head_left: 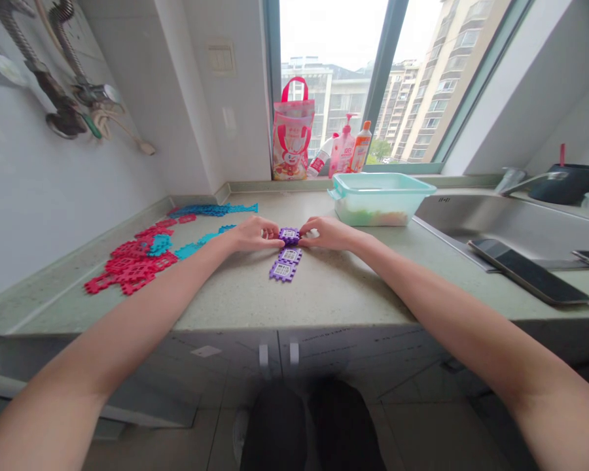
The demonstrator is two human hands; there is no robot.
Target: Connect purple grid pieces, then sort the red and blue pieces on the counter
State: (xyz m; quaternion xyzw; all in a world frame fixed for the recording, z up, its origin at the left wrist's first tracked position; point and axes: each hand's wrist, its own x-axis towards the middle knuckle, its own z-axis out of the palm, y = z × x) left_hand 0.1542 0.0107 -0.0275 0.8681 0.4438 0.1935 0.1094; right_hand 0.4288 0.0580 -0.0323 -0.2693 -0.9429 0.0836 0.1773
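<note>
The left hand (pixel 256 233) and the right hand (pixel 330 233) are facing each other across a purple notched plastic tile (pixel 289 236), which is sitting at the clock's centre, just above the speckled countertop (pixel 343 288). Each hand is pinching the side edge nearest it between thumb and fingers, probably because gripping from nine and three o'clock is keeping the piece level and steady. Whether it is one tile or several stacked, I cannot tell.

At six o'clock, two flat purple tiles (pixel 282 271) are lying in a line toward the body, their toothed edges touching, seemingly set there to stay within easy reach. Near nine o'clock, red tiles (pixel 132 261) are spreading in a loose heap; toward ten, blue tiles (pixel 216 210) are lying in a strip, perhaps kept aside so the middle is leaving elbow room. At two o'clock, an aqua plastic tub (pixel 383 196) is standing beside the steel sink (pixel 500 222).
</note>
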